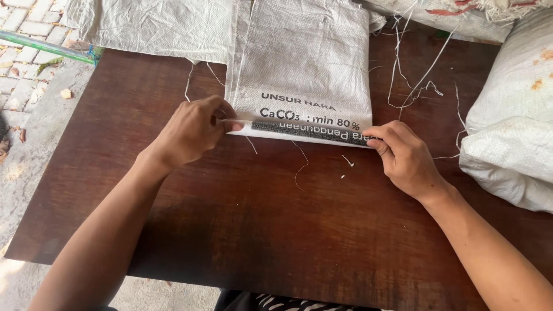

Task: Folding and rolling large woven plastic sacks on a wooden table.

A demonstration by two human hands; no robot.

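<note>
A: Head view, entry one. Far left, paved ground point(23, 69) beyond the edge of the dark brown tabletop point(276, 230). Left hand point(193, 131)?

B: Fingers pinched together on the left end of the folded strip point(299, 132), at the near edge of the white woven sack point(302, 63).

A: Sack position?

B: Flat on the tabletop, middle, far half; its near edge is turned up and over, so black print shows upside down on the fold. A second woven sack point(155, 26) lies just beside it, upper left.

A: Right hand point(406, 158)?

B: Clamped on the fold's right end, thumb on top.

A: Further right?

B: Loose white threads point(415, 86) across the tabletop, then stuffed white sacks point(510, 121) at the right edge.
</note>
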